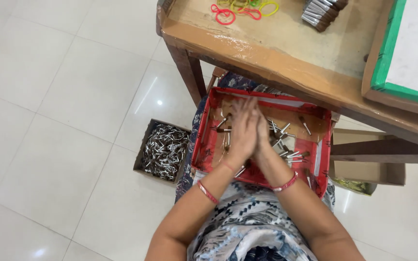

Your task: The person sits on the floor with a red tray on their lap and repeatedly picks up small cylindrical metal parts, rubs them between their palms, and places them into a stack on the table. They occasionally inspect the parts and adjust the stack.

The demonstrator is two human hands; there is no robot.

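Note:
My left hand point(242, 129) and my right hand point(262, 133) are pressed palm to palm over a red cardboard tray point(204, 130) that rests on my lap. Fingers of both hands are straight and point away from me. Whether anything lies between the palms is hidden. Several small silver and brown sticks point(286, 145) are scattered on the tray's brown floor, on both sides of the hands. Each wrist wears a red bangle.
A brown box point(163, 151) full of small silver sticks stands on the tiled floor at my left. Ahead is a wooden table point(267, 53) with coloured rubber bands point(240, 9), a bundle of silver sticks point(320, 10) and a green-edged board point(388, 53). Another cardboard box point(368, 171) lies at the right.

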